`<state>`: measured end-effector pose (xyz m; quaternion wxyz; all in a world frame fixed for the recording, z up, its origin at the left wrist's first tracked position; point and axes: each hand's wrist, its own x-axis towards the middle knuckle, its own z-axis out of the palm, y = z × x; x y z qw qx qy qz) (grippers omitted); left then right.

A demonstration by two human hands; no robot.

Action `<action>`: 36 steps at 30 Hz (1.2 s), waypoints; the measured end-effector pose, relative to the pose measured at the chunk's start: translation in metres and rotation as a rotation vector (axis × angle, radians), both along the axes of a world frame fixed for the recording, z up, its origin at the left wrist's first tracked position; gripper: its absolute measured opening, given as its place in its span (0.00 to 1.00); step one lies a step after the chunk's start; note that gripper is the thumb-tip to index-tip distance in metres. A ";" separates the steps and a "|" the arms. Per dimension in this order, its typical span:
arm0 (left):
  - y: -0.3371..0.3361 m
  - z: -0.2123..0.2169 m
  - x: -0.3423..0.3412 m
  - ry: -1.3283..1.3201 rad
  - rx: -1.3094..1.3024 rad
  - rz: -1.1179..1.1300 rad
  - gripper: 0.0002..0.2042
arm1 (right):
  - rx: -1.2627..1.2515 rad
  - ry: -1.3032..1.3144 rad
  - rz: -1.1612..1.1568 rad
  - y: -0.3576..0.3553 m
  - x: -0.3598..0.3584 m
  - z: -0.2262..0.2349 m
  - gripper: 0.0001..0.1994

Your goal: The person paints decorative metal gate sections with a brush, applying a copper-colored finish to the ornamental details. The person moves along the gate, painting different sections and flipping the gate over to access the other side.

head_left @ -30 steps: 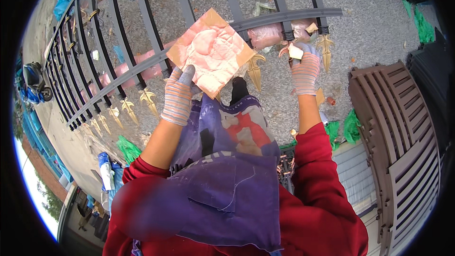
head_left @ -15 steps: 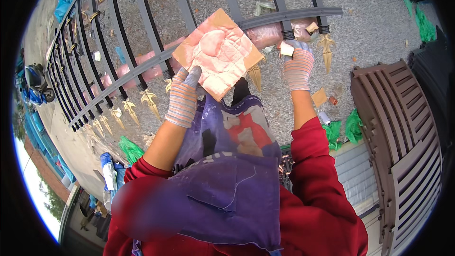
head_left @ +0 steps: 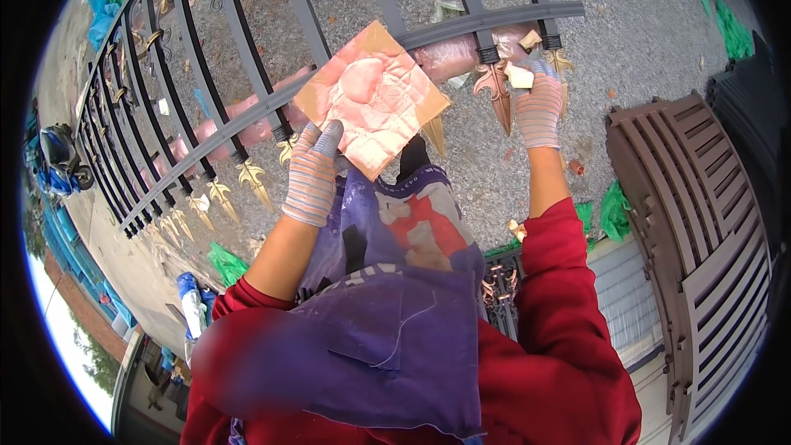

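Observation:
My left hand (head_left: pixel 311 177), in a striped glove, grips the lower left edge of a square of cardboard (head_left: pixel 371 103). Wet-looking pink paint covers most of its face. In my gloved right hand (head_left: pixel 540 115) is a small pale sponge block (head_left: pixel 518 76), pinched at the fingertips. That hand is beside the rightmost gold spear tip (head_left: pixel 564 63) of a black metal fence panel (head_left: pixel 453 30) and partly hides it. Just left of the sponge, one spear tip (head_left: pixel 497 97) is coppery pink. Those farther left, such as one spear tip (head_left: pixel 254 181), are gold.
Brown slatted metal panels (head_left: pixel 700 255) are stacked at the right. Green plastic scraps (head_left: pixel 615 211) lie near them. Pink wrapped padding (head_left: pixel 445 58) sits under the fence rail. A parked scooter (head_left: pixel 62 158) stands at the far left. My purple apron (head_left: pixel 395 321) hangs below my hands.
My right hand has moved right with the sponge, from the second spear tip to the rightmost one, uncovering the pink tip. My left hand keeps the cardboard nearly in place.

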<state>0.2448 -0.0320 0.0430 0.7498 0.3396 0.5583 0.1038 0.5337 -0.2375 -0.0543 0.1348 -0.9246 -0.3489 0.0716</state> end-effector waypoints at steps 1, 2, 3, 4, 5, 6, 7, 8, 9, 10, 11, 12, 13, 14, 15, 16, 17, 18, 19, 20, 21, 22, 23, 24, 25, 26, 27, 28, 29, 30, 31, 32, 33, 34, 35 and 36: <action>0.001 0.003 0.001 -0.019 -0.066 0.052 0.14 | -0.010 -0.008 0.020 0.004 -0.002 0.000 0.14; -0.001 0.000 0.000 0.005 -0.013 0.011 0.12 | -0.019 -0.016 0.040 0.007 -0.003 0.001 0.14; -0.004 -0.006 -0.002 0.029 0.040 -0.031 0.09 | -0.029 -0.023 0.061 0.010 -0.003 0.003 0.14; -0.005 -0.007 -0.003 0.054 0.092 -0.075 0.07 | -0.111 0.034 -0.002 0.013 -0.001 0.008 0.14; -0.005 -0.007 -0.004 0.058 0.075 -0.061 0.07 | -0.079 0.033 -0.034 0.011 0.003 0.006 0.14; -0.005 -0.006 -0.004 0.061 0.058 -0.047 0.06 | -0.046 0.031 -0.066 0.006 0.011 0.003 0.14; -0.005 -0.005 -0.001 0.062 0.040 -0.032 0.06 | -0.014 0.026 -0.097 0.004 0.016 0.004 0.14; -0.004 -0.003 0.002 0.066 0.026 -0.018 0.06 | 0.047 0.090 -0.131 0.003 0.015 0.010 0.14; -0.004 0.000 0.005 0.070 0.013 -0.004 0.05 | -0.013 0.066 -0.096 0.002 0.010 0.004 0.14; -0.004 0.002 0.006 0.075 -0.002 0.009 0.05 | -0.074 0.043 -0.062 0.001 0.002 -0.003 0.13; -0.006 0.000 0.005 0.054 -0.006 0.012 0.06 | -0.135 0.020 -0.027 0.000 -0.003 -0.008 0.13; -0.007 -0.005 0.003 0.032 -0.011 0.015 0.06 | -0.135 0.018 -0.062 -0.001 -0.004 -0.012 0.12; -0.006 -0.006 0.002 0.012 -0.009 0.019 0.06 | -0.130 0.017 -0.095 0.003 -0.006 -0.011 0.11; -0.006 -0.006 0.002 0.028 0.017 -0.008 0.06 | -0.125 0.016 -0.130 0.008 -0.007 -0.009 0.10; -0.006 -0.005 0.002 0.045 0.042 -0.034 0.06 | -0.119 0.015 -0.164 0.011 -0.006 -0.008 0.10; -0.007 -0.003 0.002 0.062 0.065 -0.063 0.06 | -0.077 0.056 -0.205 0.011 0.000 -0.004 0.10; -0.006 -0.002 0.002 0.072 0.048 -0.045 0.06 | -0.065 0.061 -0.198 0.012 -0.002 -0.001 0.11; -0.006 0.001 0.002 0.082 0.030 -0.027 0.06 | -0.052 0.067 -0.191 0.013 -0.006 0.003 0.11; -0.006 0.002 0.004 0.089 0.011 -0.009 0.06 | -0.040 0.068 -0.183 0.014 -0.008 0.008 0.11; -0.006 0.001 0.004 0.084 -0.007 -0.011 0.06 | -0.207 0.044 -0.091 0.018 -0.012 0.007 0.12; -0.006 -0.001 0.002 0.079 -0.025 -0.014 0.06 | -0.142 0.060 -0.075 0.020 -0.018 0.012 0.13; -0.005 -0.003 0.000 0.075 -0.039 -0.014 0.06 | -0.181 0.052 -0.126 0.019 -0.015 0.007 0.13; -0.006 -0.007 -0.002 0.064 0.040 -0.038 0.07 | -0.220 0.044 -0.178 0.018 -0.011 0.005 0.14; -0.009 -0.012 -0.006 0.054 0.119 -0.062 0.07 | -0.131 0.074 -0.218 0.013 -0.004 0.006 0.14; -0.010 -0.011 -0.005 0.047 0.154 -0.083 0.07 | -0.044 0.106 -0.260 0.007 0.002 0.009 0.15; -0.009 -0.009 -0.004 0.041 0.191 -0.101 0.07 | 0.043 0.137 -0.303 0.005 0.005 0.010 0.15; -0.007 -0.005 -0.003 0.054 0.122 -0.051 0.07 | -0.011 0.094 -0.234 0.004 0.003 0.007 0.15; -0.006 0.007 0.006 0.068 0.045 -0.005 0.07 | -0.072 0.051 -0.170 -0.002 -0.001 0.001 0.14; -0.005 0.014 0.011 0.083 -0.027 0.050 0.07 | -0.128 0.009 -0.097 0.006 -0.006 0.009 0.14; -0.005 0.012 0.010 0.068 -0.024 0.049 0.07 | -0.221 0.068 -0.031 0.013 -0.012 0.021 0.12; -0.005 0.010 0.006 0.051 -0.022 0.048 0.07 | -0.178 0.069 -0.079 0.009 -0.011 0.022 0.12; -0.004 0.007 0.004 0.035 -0.014 0.049 0.07 | -0.130 0.069 -0.125 0.002 -0.007 0.019 0.12; -0.005 0.001 0.000 0.024 0.067 -0.001 0.07 | -0.082 0.070 -0.171 -0.005 -0.003 0.015 0.12; -0.006 -0.003 -0.001 0.020 0.141 -0.058 0.08 | 0.006 0.099 -0.211 -0.014 -0.003 0.016 0.11; -0.007 -0.006 -0.002 0.016 0.136 -0.065 0.08 | -0.056 0.048 -0.169 -0.015 -0.009 0.011 0.11; -0.008 -0.006 -0.007 0.025 0.126 -0.074 0.08 | -0.119 -0.004 -0.125 -0.014 -0.017 0.006 0.11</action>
